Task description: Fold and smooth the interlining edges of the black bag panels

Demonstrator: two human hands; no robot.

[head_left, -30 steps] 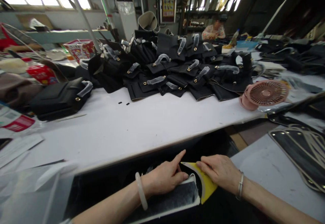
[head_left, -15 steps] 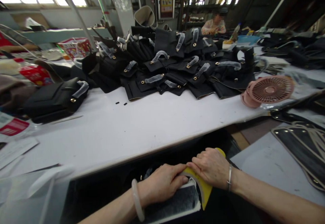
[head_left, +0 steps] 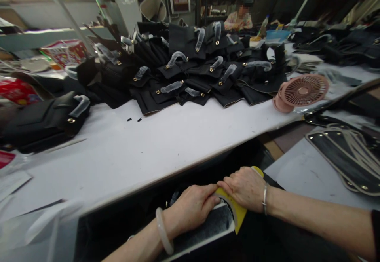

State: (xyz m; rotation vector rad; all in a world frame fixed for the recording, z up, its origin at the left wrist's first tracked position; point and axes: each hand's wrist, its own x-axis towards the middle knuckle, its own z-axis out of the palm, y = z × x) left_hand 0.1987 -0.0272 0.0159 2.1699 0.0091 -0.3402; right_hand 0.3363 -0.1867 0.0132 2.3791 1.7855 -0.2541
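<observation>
Low in the head view, my left hand (head_left: 194, 206) is closed over the end of a dark panel with a whitish edge (head_left: 216, 228), its thumb pressed down near the top. My right hand (head_left: 246, 188) is wrapped round a yellow curved piece (head_left: 241, 213), whose exact kind I cannot make out. The yellow piece curves around the panel's end, and a rounded yellow tip sticks out behind my right hand. My two hands meet at the fingertips. The undersides of both things, and what lies beneath them in the dark, are hidden.
A white worktable (head_left: 154, 143) runs in front, its near edge just beyond my hands. Black bags with wrapped handles (head_left: 175, 72) are heaped on it. A pink fan (head_left: 304, 92) stands at right, near dark panels with cords (head_left: 335, 159). Another person (head_left: 239, 18) sits far back.
The view has swung slightly right and down, so the table and bags appear further left and higher. My hands keep their grips on the panel and the yellow piece, almost unmoved.
</observation>
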